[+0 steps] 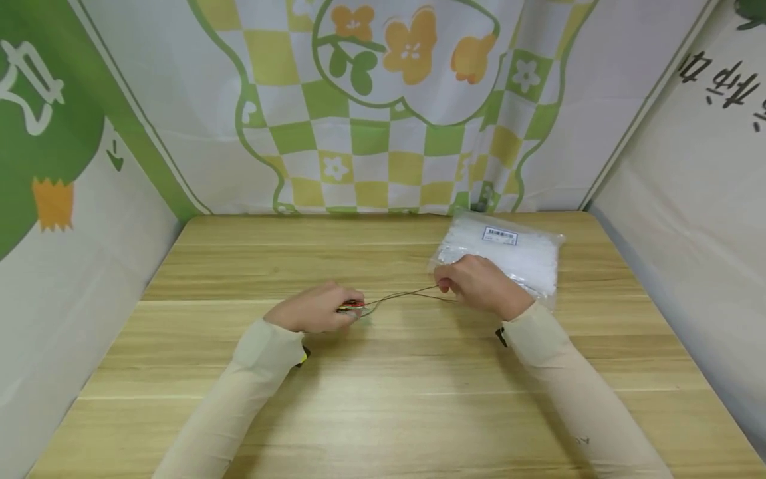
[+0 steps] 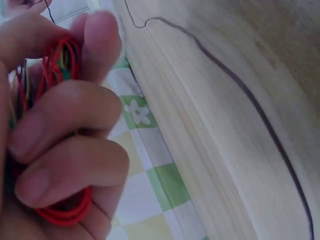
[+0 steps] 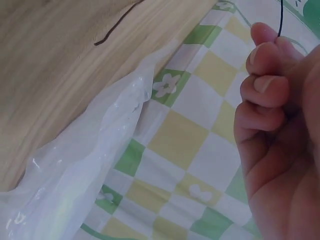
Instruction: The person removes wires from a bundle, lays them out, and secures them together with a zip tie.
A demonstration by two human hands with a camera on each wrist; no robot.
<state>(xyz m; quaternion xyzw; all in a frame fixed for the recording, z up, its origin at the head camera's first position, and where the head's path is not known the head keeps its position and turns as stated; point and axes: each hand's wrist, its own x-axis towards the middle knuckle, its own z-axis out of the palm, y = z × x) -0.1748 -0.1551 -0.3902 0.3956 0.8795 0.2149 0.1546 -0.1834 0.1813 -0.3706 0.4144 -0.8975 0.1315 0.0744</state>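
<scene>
My left hand (image 1: 320,307) holds a coiled bundle of thin wires (image 2: 65,212), mostly red with some green, yellow and black, its fingers curled round the coil. From that bundle a dark wire (image 1: 395,296) runs across to my right hand (image 1: 475,283), which pinches its end between thumb and fingertips. In the right wrist view the pinched black wire (image 3: 281,17) rises from the fingertips. A second dark strand ends loose just below the right hand; in the left wrist view a dark wire (image 2: 235,80) curves over the wooden tabletop.
Behind and beside the right hand lies a clear plastic bag (image 1: 499,256) of white contents with a barcode label. The wooden table (image 1: 383,412) meets a checkered cloth backdrop (image 1: 383,146) at its far edge. Printed cloth walls stand at both sides.
</scene>
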